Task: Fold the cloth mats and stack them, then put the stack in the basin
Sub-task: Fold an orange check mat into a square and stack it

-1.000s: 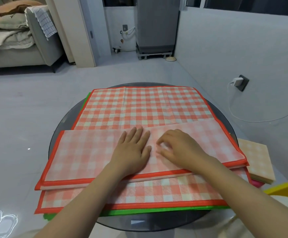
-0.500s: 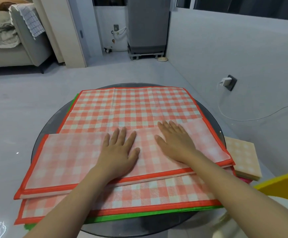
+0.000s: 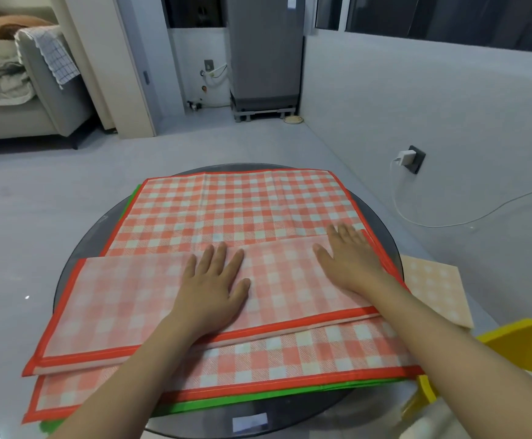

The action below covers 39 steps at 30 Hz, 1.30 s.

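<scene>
Glass of a round dark table (image 3: 77, 258) carries the whole work, and its near rim at 6 o'clock shows a small pale label. On it lies a red-checked mat (image 3: 239, 204) with a red border, spread almost across the top, with a green mat (image 3: 214, 405) under it that shows only as a strip along the near edge and a sliver at 10 o'clock. A band of the red-checked mat is folded over onto itself: this flap (image 3: 125, 305) shows its paler back and runs from 8 o'clock to 3 o'clock, its red hem towards the person.

The left hand (image 3: 214, 289) lies flat on the middle of the flap, palm down, fingers stretched and slightly spread, gripping nothing. The right hand (image 3: 350, 258) lies flat the same way near the flap's right end at 3 o'clock, fingers extended towards the far side, with nothing held.

At 4 o'clock, off the table's edge, the corner of a yellow basin (image 3: 530, 343) comes into view. Just beyond it, at 3 o'clock, sits a folded orange-checked mat (image 3: 435, 286).

Farther off, a charger (image 3: 405, 157) is plugged into the right wall with its cable trailing. A grey fridge (image 3: 264, 49) stands at 12 o'clock, and a sofa (image 3: 46, 99) at 10 o'clock.
</scene>
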Available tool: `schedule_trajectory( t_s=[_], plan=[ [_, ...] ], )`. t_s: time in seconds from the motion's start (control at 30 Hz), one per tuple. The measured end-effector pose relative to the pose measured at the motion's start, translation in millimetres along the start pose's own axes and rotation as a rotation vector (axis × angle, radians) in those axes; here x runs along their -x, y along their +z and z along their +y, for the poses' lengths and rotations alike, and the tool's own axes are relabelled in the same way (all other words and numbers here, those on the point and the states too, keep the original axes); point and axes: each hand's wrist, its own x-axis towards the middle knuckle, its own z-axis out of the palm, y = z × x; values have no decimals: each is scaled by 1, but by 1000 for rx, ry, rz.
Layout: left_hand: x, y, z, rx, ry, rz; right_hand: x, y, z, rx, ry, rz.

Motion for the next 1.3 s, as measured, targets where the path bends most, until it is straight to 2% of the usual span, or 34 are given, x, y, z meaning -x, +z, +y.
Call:
schedule_trajectory(
  t_s=[0.13, 0.37, 0.53, 0.83, 1.0, 1.13, 1.3],
  plan=[
    [0, -1, 0, 31, -15, -3, 8, 3, -38, -56, -131, 36],
    [-1, -2, -1, 82, -36, 29, 17, 15, -104, -126, -428, -90],
    [6, -4, -29, 113, -81, 35, 14, 27, -106, 7, -438, -63],
    [47, -12, -129, 65, -367, 22, 17, 26, -105, 37, -429, -67],
    [49, -14, -137, 93, -420, 14, 18, 25, -106, 35, -421, -70],
    [44, -27, -148, 54, -398, 12, 18, 21, -113, -27, -420, -70],
    [35, -42, -158, 85, -408, 108, 33, 16, -145, -235, -588, -88]
  ],
)
